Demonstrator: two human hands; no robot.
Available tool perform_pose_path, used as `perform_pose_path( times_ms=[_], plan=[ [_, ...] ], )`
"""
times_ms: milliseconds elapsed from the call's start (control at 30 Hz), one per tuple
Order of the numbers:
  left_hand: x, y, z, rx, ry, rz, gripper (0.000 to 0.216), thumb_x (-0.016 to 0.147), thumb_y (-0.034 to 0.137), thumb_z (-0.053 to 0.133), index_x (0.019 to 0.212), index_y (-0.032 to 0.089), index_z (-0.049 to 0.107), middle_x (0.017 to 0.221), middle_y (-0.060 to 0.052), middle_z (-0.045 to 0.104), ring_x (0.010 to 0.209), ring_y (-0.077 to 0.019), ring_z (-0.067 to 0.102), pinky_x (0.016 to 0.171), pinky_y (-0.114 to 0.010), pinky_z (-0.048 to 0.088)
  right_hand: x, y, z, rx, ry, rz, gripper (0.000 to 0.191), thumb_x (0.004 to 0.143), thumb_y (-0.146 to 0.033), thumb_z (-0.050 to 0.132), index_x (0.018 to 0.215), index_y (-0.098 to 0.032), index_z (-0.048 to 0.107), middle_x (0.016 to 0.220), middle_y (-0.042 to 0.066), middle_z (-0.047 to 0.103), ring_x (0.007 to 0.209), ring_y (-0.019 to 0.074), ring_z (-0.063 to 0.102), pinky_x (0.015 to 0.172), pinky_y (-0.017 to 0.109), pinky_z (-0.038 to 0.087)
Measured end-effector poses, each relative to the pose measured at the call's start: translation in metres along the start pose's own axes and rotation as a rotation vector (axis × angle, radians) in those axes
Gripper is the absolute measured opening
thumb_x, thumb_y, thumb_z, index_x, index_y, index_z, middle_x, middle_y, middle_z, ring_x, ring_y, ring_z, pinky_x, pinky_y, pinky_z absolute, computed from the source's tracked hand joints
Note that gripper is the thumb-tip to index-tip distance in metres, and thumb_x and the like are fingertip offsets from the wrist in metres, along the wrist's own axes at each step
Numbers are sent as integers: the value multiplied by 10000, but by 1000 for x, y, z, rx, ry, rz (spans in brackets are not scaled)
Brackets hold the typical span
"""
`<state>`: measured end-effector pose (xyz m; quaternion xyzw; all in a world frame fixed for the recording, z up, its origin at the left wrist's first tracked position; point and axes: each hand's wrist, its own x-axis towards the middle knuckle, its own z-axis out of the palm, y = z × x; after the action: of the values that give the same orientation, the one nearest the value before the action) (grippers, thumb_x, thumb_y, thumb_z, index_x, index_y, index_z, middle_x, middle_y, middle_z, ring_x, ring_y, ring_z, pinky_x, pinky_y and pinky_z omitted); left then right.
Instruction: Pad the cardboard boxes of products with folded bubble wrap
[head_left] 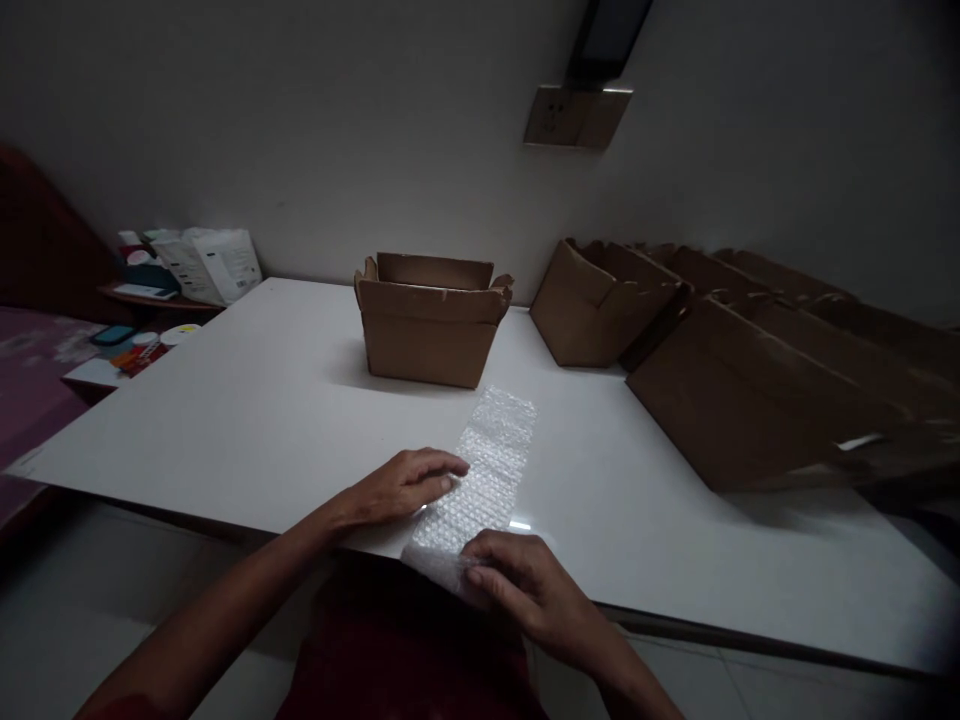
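A strip of clear bubble wrap (487,460) lies lengthwise on the white table (285,400), its near end folded or rolled up at the front edge. My right hand (525,585) pinches that near end between thumb and fingers. On the strip's left edge rests my left hand (409,485), fingers stretched out and lying flat, gripping nothing. Whether anything is wrapped inside the folded end is hidden. Just beyond the strip's far end stands an open cardboard box (427,335).
Several more open cardboard boxes (750,380) crowd the table's right side. White packets (225,262) and small items sit on a shelf at the left, near a purple bedspread (45,370). A wall socket (577,117) is above the table.
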<state>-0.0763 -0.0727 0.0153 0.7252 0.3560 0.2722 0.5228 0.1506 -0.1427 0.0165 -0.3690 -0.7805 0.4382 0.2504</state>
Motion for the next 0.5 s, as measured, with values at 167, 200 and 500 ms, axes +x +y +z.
perform_pose_path(
  times_ms=[167, 200, 500],
  plan=[
    [-30, -1, 7, -2, -115, 3, 406, 1001, 417, 445, 1306, 217, 623, 1213, -95, 708, 1176, -245, 614, 1053, -415, 432, -6, 10, -26, -125, -36, 17, 151, 937, -306, 562, 914, -227, 688, 819, 11, 699, 746, 159, 640, 678, 272, 506],
    [-33, -1, 10, 48, -126, 36, 408, 1006, 422, 433, 1305, 223, 626, 1214, -94, 705, 1185, -248, 599, 1062, -419, 418, -10, 12, -32, -147, -39, 23, 145, 932, -317, 574, 933, -238, 696, 841, 14, 708, 770, 169, 655, 694, 280, 519],
    [-11, 15, 10, 193, -113, 163, 413, 901, 357, 587, 1283, 205, 631, 1213, -123, 680, 1133, -266, 607, 1011, -439, 451, -28, 27, -54, -239, 39, 8, 217, 940, -426, 580, 961, -268, 728, 870, 36, 727, 796, 197, 672, 688, 299, 552]
  ],
)
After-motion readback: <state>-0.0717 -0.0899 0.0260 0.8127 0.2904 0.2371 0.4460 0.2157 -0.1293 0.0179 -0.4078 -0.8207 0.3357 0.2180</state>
